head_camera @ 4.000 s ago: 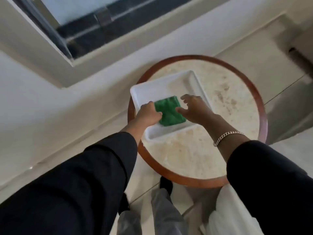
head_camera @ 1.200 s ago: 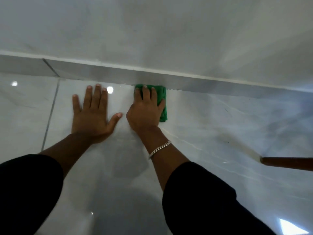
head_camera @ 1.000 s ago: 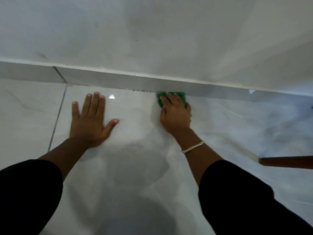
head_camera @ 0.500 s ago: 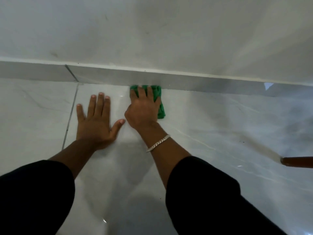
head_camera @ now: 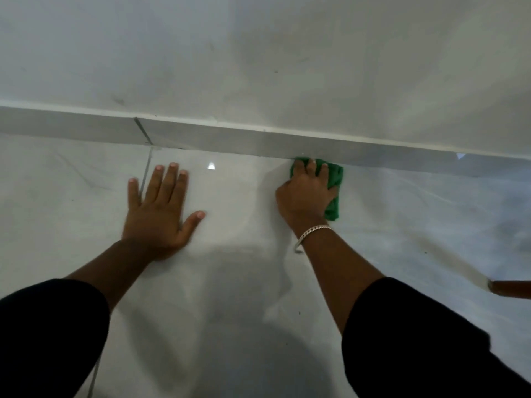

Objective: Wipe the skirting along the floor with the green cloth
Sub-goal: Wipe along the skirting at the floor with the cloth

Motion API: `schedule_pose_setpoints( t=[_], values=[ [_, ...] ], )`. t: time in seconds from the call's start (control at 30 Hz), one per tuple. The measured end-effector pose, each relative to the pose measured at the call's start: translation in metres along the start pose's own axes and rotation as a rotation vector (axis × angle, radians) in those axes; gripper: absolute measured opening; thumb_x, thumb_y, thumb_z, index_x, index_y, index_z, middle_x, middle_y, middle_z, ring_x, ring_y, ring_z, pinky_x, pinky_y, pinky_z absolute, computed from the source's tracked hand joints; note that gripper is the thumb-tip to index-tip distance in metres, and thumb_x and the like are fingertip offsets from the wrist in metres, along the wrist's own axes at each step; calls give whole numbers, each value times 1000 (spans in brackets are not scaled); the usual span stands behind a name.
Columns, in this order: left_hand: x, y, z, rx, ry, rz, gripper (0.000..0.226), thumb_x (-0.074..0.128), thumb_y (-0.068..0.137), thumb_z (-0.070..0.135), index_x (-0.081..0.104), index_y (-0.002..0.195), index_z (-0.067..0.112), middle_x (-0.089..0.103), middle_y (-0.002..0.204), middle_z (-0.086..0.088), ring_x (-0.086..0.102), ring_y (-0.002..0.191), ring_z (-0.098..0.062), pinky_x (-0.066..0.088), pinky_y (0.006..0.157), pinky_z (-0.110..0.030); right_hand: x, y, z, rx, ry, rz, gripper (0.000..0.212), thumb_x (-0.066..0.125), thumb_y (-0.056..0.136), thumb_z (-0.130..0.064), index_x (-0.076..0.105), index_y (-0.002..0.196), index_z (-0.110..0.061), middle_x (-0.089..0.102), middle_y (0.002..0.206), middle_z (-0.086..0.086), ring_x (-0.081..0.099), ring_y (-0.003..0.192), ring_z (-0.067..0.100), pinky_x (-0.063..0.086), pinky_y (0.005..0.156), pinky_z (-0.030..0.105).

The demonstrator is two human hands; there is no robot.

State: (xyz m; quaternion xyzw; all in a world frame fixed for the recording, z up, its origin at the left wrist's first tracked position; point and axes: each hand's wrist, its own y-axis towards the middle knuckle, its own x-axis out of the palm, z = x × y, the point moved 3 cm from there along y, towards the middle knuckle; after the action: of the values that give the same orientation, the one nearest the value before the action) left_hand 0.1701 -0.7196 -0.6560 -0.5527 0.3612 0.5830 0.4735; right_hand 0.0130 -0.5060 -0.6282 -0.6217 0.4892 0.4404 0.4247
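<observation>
A grey skirting [head_camera: 230,140] runs across the view where the white wall meets the glossy pale floor. My right hand [head_camera: 306,193] presses the folded green cloth [head_camera: 334,185] flat on the floor, its far edge touching the foot of the skirting. Most of the cloth is hidden under my fingers and palm. My left hand [head_camera: 161,208] lies flat on the floor tile to the left, fingers spread, holding nothing, a hand's length short of the skirting.
A vertical joint [head_camera: 142,132] splits the skirting left of centre, in line with a floor tile seam [head_camera: 145,175]. A brown wooden table edge [head_camera: 510,288] pokes in at the right edge. The white wall [head_camera: 258,58] fills the top.
My right hand has slid the cloth to the right along the foot of the skirting, away from my left hand. My left hand stays planted on the floor.
</observation>
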Motion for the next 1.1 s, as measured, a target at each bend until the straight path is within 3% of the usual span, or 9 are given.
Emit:
schedule_pose_setpoints(
  t=[0.17, 0.33, 0.47, 0.57, 0.7, 0.87, 1.0, 1.1],
  values=[
    [9, 13, 20, -32, -2, 5, 92, 11, 86, 69, 1, 158, 14, -2, 168, -11, -4, 155, -31, 1, 122, -61, 21, -22, -58, -251, 0, 8, 61, 48, 75, -21, 49, 135, -11, 47, 145, 13, 32, 139, 38, 27, 106, 63],
    [8, 12, 16, -2, 8, 9, 91, 14, 87, 70, 1, 158, 15, 0, 169, -9, -1, 156, -30, 3, 121, -62, 11, -8, -28, -535, -65, 39, 51, 50, 80, -23, 57, 130, -19, 58, 138, 4, 47, 130, 31, 42, 96, 53],
    [6, 13, 16, 4, 7, -10, 91, 17, 87, 71, 2, 158, 17, -1, 169, -9, -2, 156, -31, 3, 120, -65, -8, 10, 43, -412, -82, 160, 51, 40, 80, -27, 59, 127, -27, 62, 132, 1, 53, 125, 27, 46, 90, 47],
    [6, 12, 18, 5, 11, -7, 90, 19, 87, 72, 3, 159, 20, 0, 169, -9, -1, 155, -33, 4, 119, -67, -19, 18, 85, -299, -93, 209, 53, 35, 78, -28, 61, 124, -23, 64, 128, 4, 54, 122, 29, 48, 87, 48],
    [5, 13, 19, 7, 49, -8, 90, 16, 87, 72, 3, 159, 20, -1, 169, -11, -2, 155, -36, 5, 118, -68, -5, 7, 34, -45, -4, 240, 54, 37, 71, -26, 63, 118, -15, 65, 121, 12, 53, 121, 35, 43, 91, 59],
    [7, 16, 19, -8, 58, -28, 92, 11, 84, 75, -2, 158, 22, -7, 169, -9, -9, 155, -33, 1, 120, -65, 22, -21, -66, -229, 135, 134, 52, 44, 71, -21, 64, 119, -14, 64, 126, 10, 50, 126, 37, 39, 94, 58],
    [4, 15, 19, 7, 48, -30, 90, 16, 86, 73, 2, 159, 21, -3, 169, -8, -5, 155, -34, 3, 119, -67, 10, -6, -20, -476, -24, 147, 48, 45, 77, -22, 63, 122, -23, 67, 125, -1, 56, 120, 28, 45, 87, 47],
    [3, 13, 18, 13, 36, -27, 90, 16, 86, 73, 3, 159, 21, -2, 169, -9, -4, 155, -35, 4, 118, -68, -12, 12, 42, -350, -98, 158, 50, 44, 78, -21, 61, 124, -25, 66, 124, 1, 55, 120, 28, 49, 85, 48]
  ],
)
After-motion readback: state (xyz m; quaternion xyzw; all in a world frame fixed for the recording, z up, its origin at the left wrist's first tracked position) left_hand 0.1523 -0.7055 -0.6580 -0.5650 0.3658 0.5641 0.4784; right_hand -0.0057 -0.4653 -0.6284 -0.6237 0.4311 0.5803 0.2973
